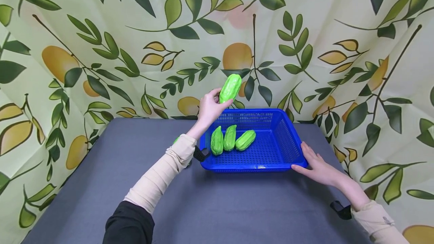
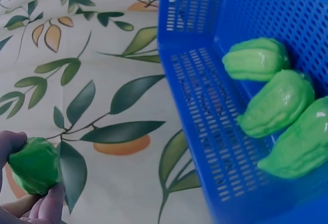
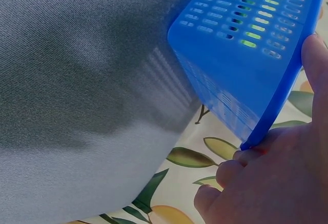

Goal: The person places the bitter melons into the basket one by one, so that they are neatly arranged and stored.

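Observation:
My left hand [image 1: 211,109] grips a green bitter melon [image 1: 231,87] between thumb and fingers, raised above the back left of a blue plastic basket [image 1: 254,167]. In the left wrist view the same bitter melon shows end-on, held in the fingertips. Three more ridged bitter melons lie on the basket floor: a left one [image 1: 217,141], a middle one [image 1: 229,138] and a slanted one [image 1: 245,140]. My right hand [image 1: 318,166] holds the basket's front right corner, thumb at the front rim and fingers along the right side.
The basket stands on a grey cloth-covered table [image 1: 237,206]. Behind my left forearm, a bit of something green [image 1: 176,139] peeks out left of the basket. A leaf-and-fruit printed curtain [image 1: 135,48] hangs round the back and sides.

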A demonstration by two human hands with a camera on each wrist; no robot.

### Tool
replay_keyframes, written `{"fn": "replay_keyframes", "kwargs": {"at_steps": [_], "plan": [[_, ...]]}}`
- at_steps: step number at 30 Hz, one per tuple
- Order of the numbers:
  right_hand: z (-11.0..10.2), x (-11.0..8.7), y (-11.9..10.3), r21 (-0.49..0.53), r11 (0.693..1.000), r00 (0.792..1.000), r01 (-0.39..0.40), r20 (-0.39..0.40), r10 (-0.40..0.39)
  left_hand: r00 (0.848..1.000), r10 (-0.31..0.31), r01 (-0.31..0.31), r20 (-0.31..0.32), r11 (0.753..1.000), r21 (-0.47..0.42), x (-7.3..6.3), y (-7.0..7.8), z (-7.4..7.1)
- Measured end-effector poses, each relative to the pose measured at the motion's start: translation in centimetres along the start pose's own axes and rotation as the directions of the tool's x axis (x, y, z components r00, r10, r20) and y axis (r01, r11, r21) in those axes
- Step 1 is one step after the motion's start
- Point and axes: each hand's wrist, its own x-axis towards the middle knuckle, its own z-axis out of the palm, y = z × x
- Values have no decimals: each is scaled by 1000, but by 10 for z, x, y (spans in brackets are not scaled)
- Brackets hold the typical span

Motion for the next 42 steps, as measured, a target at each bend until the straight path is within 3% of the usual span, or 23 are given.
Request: {"fn": "replay_keyframes", "kwargs": {"at_steps": [20,26,42], "plan": [[0,-2,7,-14,1000,1000,16,-20,-16,997,37,-35,74,999,-16,25,11,45],[0,-2,7,-20,1000,1000,14,-22,-15,994,39,-40,105,999,9,25,11,55],[-1,-1,5,-40,999,999,21,-36,-22,992,42,-42,117,999,3,27,2,80]]}}
